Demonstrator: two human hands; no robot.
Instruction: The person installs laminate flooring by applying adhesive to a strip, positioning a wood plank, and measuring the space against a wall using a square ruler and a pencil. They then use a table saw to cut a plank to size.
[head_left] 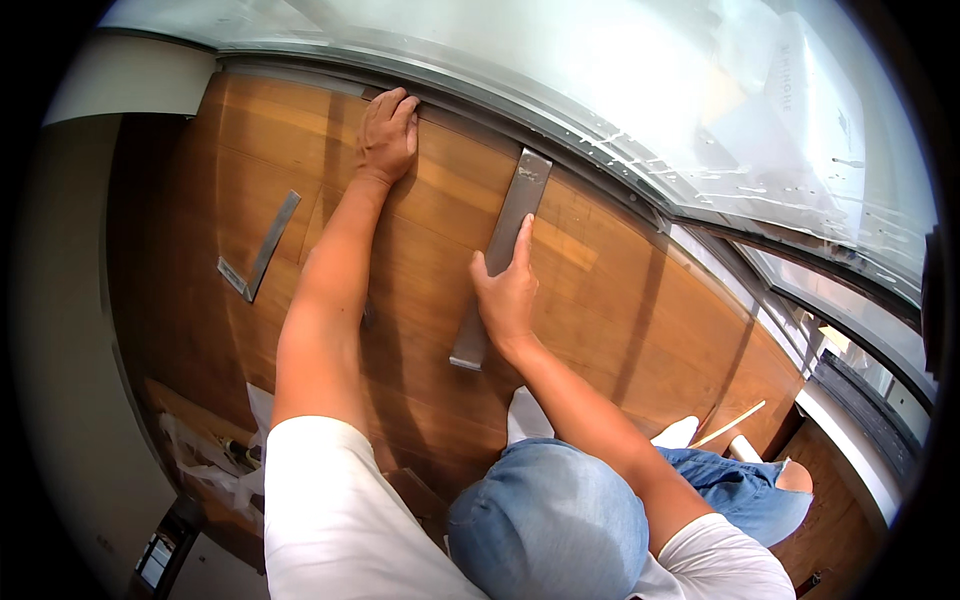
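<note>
The person before me wears a white T-shirt [350, 535] with short, loose sleeves [722, 558], low in the frame. The jeans [550, 515] are blue, faded paler at bottom centre, with an open tear [794, 477] toward the lower right. White socks [526, 415] cover the feet. The left hand [388, 137] and the right hand [508, 298] are bare.

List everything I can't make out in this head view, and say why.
All in the head view:
- Middle of the long metal strip: partly covered by the right hand.
- Surface under the left hand: hidden by that hand.
- Rest of the nearer white sock: behind the bent knee.
- Pale thing behind the window: blurred by glare.
- White shirt: cut off by the lower edge.
</note>
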